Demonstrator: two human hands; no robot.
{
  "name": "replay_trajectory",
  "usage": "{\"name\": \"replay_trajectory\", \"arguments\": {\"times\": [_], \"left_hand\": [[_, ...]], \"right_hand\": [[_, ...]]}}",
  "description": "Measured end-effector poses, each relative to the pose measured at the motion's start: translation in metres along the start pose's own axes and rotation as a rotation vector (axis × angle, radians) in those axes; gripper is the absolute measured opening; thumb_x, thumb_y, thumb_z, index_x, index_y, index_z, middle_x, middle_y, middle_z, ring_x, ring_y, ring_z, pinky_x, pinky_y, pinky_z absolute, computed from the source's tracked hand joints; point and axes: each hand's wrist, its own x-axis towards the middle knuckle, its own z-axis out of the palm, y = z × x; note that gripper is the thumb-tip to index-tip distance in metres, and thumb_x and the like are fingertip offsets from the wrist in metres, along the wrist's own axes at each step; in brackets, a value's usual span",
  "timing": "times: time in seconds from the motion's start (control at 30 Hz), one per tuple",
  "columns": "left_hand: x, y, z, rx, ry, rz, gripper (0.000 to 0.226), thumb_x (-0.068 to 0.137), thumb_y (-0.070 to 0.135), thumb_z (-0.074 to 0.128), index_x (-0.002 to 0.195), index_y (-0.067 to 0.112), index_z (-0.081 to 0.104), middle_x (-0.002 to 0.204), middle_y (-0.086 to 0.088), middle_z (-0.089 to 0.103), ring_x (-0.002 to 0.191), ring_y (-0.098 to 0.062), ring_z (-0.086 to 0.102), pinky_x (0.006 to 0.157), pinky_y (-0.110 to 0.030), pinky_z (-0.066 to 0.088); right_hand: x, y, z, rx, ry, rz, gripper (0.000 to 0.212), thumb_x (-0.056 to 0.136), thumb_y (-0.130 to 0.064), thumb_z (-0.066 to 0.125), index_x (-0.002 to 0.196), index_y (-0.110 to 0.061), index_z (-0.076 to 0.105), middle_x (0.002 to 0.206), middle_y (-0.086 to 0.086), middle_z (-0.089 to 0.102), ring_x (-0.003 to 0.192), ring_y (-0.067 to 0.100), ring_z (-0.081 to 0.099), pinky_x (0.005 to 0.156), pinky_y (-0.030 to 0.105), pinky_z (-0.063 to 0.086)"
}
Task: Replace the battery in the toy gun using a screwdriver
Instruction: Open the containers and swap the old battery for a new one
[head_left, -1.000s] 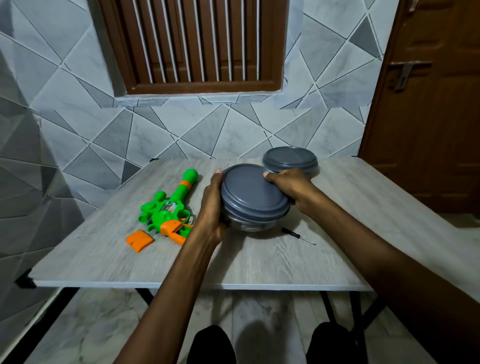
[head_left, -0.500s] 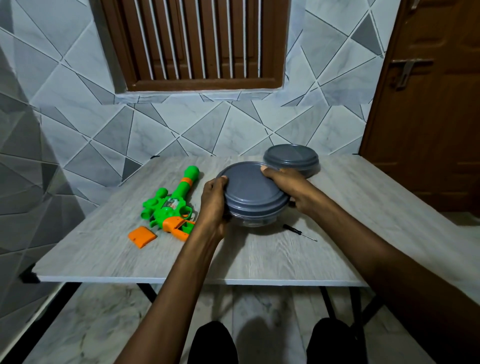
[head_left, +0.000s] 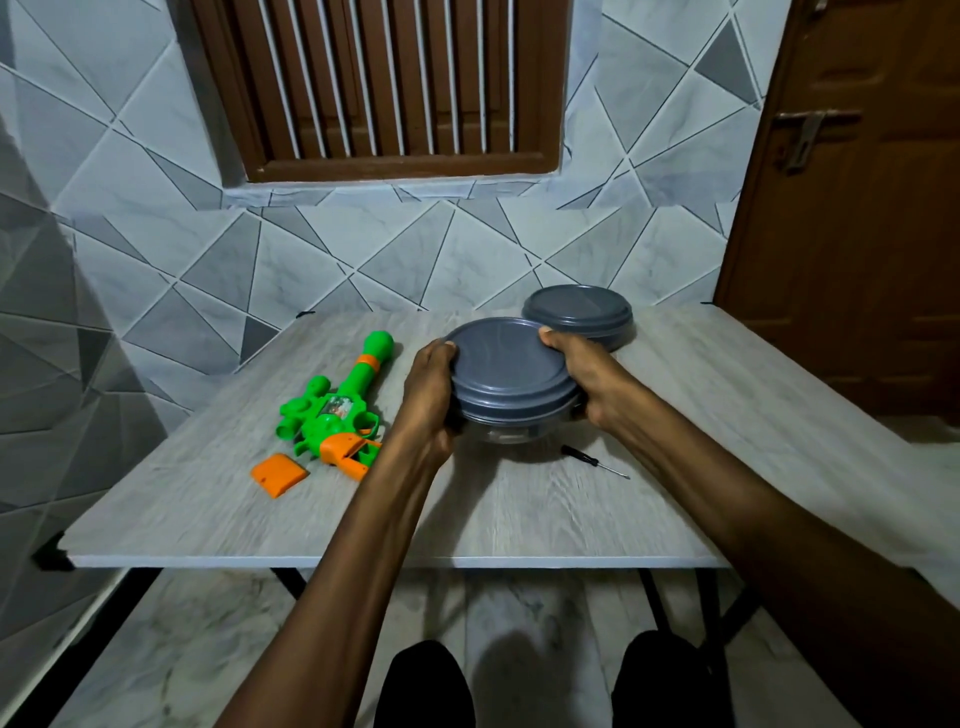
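Note:
A green and orange toy gun (head_left: 337, 410) lies on the left of the grey table (head_left: 208, 499), muzzle toward the wall. Its orange battery cover (head_left: 279, 474) lies loose just in front of it. A small black-handled screwdriver (head_left: 592, 460) lies on the table under my right wrist. Between both hands is a round clear container with a grey lid (head_left: 511, 376). My left hand (head_left: 428, 400) grips its left side and my right hand (head_left: 587, 379) grips its right side, thumbs on the lid. What is inside the container is hidden.
A second grey-lidded container (head_left: 587, 312) stands behind the first, near the wall. Tiled wall and a brown louvred window lie beyond the table; a brown door stands at the right. My knees show below the table's front edge.
The container has come down a little toward the table between my hands and its lid looks more level. The gun, cover and screwdriver have not moved.

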Motion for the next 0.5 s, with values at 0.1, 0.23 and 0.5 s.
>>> {"name": "replay_trajectory", "arguments": {"times": [0.1,0.23,0.5], "left_hand": [[0.001,0.002,0.003,0.053,-0.010,-0.057,0.013,0.093,0.029,0.049,0.093,0.024,0.060,0.100,-0.007,0.065,0.089,-0.025,0.063,0.081,-0.041,0.050],[0.008,-0.001,0.006,0.068,-0.006,-0.077,0.018,0.092,0.030,0.049,0.102,0.025,0.063,0.103,-0.007,0.068,0.092,-0.026,0.064,0.081,-0.039,0.052],[0.003,-0.001,0.012,0.015,-0.083,-0.127,0.061,0.080,0.046,0.064,0.133,0.022,0.047,0.121,-0.009,0.065,0.099,-0.026,0.066,0.081,-0.048,0.055]], "right_hand": [[0.000,0.003,-0.001,0.032,-0.004,0.041,0.025,0.093,-0.038,0.055,0.103,-0.016,0.062,0.083,0.005,0.067,0.072,0.019,0.064,0.056,0.029,0.048],[0.000,0.005,-0.004,0.046,0.018,0.061,0.032,0.091,-0.037,0.057,0.112,-0.013,0.061,0.086,0.007,0.067,0.074,0.022,0.065,0.057,0.030,0.050],[0.002,-0.004,-0.014,0.084,0.076,0.055,0.024,0.091,-0.040,0.057,0.095,-0.016,0.060,0.089,0.007,0.067,0.077,0.022,0.064,0.061,0.032,0.052]]}}
